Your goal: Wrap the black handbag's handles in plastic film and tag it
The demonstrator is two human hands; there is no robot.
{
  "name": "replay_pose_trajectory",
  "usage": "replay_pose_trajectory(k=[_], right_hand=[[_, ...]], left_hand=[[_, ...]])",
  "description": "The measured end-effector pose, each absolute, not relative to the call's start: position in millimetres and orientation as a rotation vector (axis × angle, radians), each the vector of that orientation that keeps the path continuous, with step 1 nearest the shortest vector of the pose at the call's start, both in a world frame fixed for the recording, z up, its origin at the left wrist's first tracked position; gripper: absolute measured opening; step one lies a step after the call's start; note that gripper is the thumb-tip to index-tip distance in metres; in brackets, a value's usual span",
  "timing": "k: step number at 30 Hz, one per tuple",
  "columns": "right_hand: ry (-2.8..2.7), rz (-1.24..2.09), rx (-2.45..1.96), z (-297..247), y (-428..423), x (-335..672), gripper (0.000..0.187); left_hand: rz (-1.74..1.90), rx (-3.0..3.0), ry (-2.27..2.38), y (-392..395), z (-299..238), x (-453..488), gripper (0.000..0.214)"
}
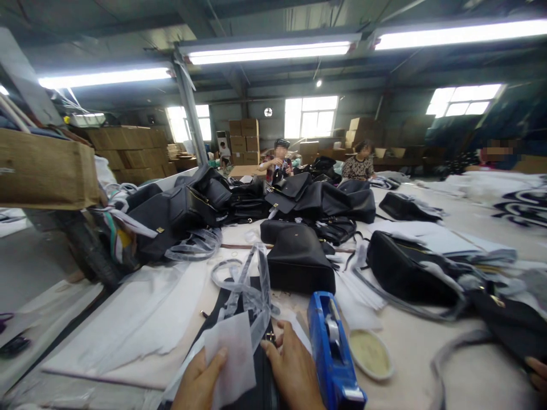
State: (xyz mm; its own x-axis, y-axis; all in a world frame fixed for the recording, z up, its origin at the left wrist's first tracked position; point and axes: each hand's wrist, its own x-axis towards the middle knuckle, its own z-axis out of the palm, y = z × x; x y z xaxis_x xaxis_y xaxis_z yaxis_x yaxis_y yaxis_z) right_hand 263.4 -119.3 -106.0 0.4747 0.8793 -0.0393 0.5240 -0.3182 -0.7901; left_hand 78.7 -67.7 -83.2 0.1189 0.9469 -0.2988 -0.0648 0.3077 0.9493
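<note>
My left hand (199, 373) pinches a small white translucent wrapping sheet (233, 356) between thumb and fingers. Beneath it lies a black bag (262, 376), partly hidden by the sheet and my hands. On that bag, the thumb and fingers of my right hand (294, 364) close around a small gold buckle (270, 337). Clear plastic-wrapped straps (250, 290) loop over the bag's far end. Just right of my right hand stands a blue tape dispenser (335, 353) with a roll of tape in it.
A round shallow dish (371, 354) sits beside the dispenser. Black handbags (301, 259) are heaped across the table, with white sheets (141, 319) at left. Another person's hand (537, 367) touches a black bag (508, 322) at right. A cardboard box (47, 168) juts in at left.
</note>
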Motion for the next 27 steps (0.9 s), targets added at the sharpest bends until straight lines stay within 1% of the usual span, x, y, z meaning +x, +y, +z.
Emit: replay_pose_trajectory(k=[2, 7, 12, 17, 22, 27], right_hand=[[-1.126, 0.653, -1.956, -108.6, -112.5, 263.1, 0.041], [-0.871, 0.966, -1.636, -116.1, -102.4, 269.9, 0.040], [-0.915, 1.086, -1.403, -89.4, -113.8, 283.2, 0.019], [-1.052, 1.007, -1.376, -55.6, -128.1, 287.0, 0.025], [-1.154, 0.902, -1.401, -37.6, -136.9, 287.1, 0.015], [-1.337, 0.577, -1.480, -30.0, -142.0, 288.3, 0.009]], left_hand=[[0.944, 1.026, 1.199, -66.3, -85.8, 81.8, 0.042], [0.947, 1.072, 1.164, -61.3, -86.7, 81.9, 0.037], [0.900, 1.064, 1.154, -58.8, -77.8, 86.2, 0.040], [0.736, 1.111, 1.047, -60.4, -57.4, 103.1, 0.038], [0.571, 1.205, 0.898, -62.5, -31.2, 119.2, 0.035], [0.568, 1.306, 0.780, -68.2, -20.8, 129.4, 0.024]])
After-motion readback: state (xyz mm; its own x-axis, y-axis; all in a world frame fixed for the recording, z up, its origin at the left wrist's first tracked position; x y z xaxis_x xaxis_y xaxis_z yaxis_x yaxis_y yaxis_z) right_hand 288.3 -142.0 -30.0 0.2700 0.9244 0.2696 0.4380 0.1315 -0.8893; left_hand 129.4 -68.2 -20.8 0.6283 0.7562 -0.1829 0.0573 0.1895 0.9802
